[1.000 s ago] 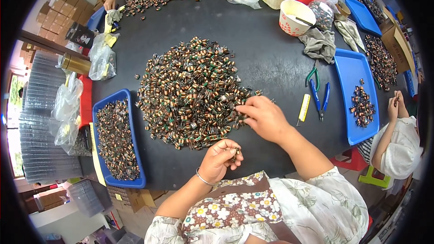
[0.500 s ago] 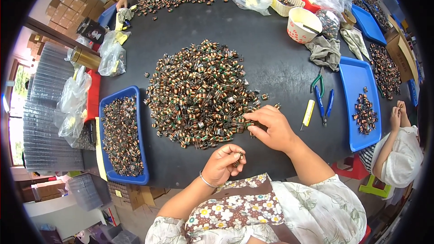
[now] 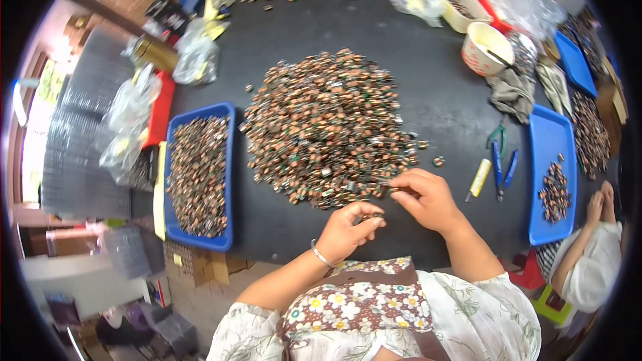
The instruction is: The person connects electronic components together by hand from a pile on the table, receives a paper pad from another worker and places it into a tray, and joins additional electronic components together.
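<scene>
Small brown parts [image 3: 328,127] lie in one big heap in the middle of the black table [image 3: 435,93]. The heap also has green and silver bits mixed in.

The right hand [image 3: 428,199] sits at the heap's 4 o'clock edge. Its fingertips [image 3: 396,188] are pinched nearly shut on something thin from the pile, but it is too small to say just what. The left hand [image 3: 348,230] is at 6 o'clock from the heap, close to the body. Its fingers are curled in tight, and they seem to hold a few little parts near the thumb.

It looks like the picking step: one hand pulls pieces off the heap and the other keeps them. The next move likely needs a soft, careful pinch, so only one piece comes away and the rest do not roll.

At 9 o'clock from the heap is a blue tray [image 3: 227,160] full of the same kind of parts. At 3 o'clock lie a yellow tool [image 3: 479,178] and blue-handled pliers [image 3: 501,160], then another blue tray [image 3: 552,140] with a small pile. At 1 o'clock stands a cream bowl [image 3: 486,47]. Another person's hand [image 3: 598,202] rests at the far right.
</scene>
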`<state>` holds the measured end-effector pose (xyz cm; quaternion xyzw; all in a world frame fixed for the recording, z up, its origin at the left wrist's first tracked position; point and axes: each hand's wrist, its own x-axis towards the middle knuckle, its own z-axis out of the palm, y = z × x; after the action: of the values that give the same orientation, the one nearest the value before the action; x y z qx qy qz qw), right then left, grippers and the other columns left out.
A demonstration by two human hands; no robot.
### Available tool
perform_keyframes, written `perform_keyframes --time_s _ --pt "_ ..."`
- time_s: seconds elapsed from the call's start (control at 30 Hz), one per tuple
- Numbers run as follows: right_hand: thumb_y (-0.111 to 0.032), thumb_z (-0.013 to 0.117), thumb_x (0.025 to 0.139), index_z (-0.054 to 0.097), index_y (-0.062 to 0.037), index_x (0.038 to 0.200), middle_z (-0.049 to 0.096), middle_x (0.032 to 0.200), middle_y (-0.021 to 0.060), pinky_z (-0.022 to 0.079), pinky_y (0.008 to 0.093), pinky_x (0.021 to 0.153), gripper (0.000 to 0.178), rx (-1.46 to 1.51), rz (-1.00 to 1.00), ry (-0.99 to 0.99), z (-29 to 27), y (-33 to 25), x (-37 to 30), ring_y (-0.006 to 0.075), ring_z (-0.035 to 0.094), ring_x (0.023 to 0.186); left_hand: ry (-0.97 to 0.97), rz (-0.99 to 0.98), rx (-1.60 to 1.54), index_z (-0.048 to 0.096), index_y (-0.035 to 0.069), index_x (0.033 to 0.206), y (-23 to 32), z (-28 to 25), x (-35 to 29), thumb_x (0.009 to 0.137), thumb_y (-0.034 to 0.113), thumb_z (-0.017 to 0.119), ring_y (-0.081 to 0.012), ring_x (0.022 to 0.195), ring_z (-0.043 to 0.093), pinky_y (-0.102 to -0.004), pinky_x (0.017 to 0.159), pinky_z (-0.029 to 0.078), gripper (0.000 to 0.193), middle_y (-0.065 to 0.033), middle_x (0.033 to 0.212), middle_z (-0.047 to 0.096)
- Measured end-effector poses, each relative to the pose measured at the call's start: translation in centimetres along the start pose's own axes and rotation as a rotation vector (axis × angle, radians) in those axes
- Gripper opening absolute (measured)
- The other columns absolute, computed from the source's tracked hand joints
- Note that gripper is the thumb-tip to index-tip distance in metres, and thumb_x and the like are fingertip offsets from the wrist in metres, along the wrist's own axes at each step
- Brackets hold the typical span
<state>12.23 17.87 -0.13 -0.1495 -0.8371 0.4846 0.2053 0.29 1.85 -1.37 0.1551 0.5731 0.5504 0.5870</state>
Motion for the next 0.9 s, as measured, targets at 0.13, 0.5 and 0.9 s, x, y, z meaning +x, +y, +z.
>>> perform_keyframes --time_s 0.13,0.5,0.9 --pt "0.001 0.063 0.073 0.062 -0.0010 0.091 0.060 0.081 0.0081 0.045 0.0246 0.057 0.018 0.085 -0.036 -0.035 0.0 -0.2 0.1 0.0137 0.056 0.066 0.006 0.021 -0.008 0.057 0.002 0.098 -0.1 -0.1 0.4 0.086 0.009 0.057 -0.0054 0.060 0.051 -0.0166 0.049 0.040 0.014 -0.0066 0.085 0.063" --pt "-0.001 0.064 0.073 0.062 0.0009 0.086 0.059 0.080 0.0085 0.047 0.0248 0.059 0.013 0.177 0.016 -0.185 0.7 -0.5 -0.3 0.0149 0.058 0.067 -0.041 0.064 -0.027 0.052 0.005 0.097 -0.6 -0.2 0.9 0.086 0.014 0.058 -0.0053 0.057 0.052 -0.0180 0.044 0.038 0.015 -0.0032 0.081 0.061" --pt "0.001 0.065 0.073 0.060 0.0012 0.085 0.058 0.081 0.0076 0.049 0.0236 0.058 0.013 0.167 0.077 -0.178 0.7 -0.5 -0.3 0.0132 0.060 0.066 -0.045 0.043 -0.028 0.052 0.005 0.097 -0.4 0.0 0.9 0.086 0.013 0.057 -0.0052 0.057 0.052 -0.0179 0.044 0.038 0.014 -0.0025 0.081 0.060"
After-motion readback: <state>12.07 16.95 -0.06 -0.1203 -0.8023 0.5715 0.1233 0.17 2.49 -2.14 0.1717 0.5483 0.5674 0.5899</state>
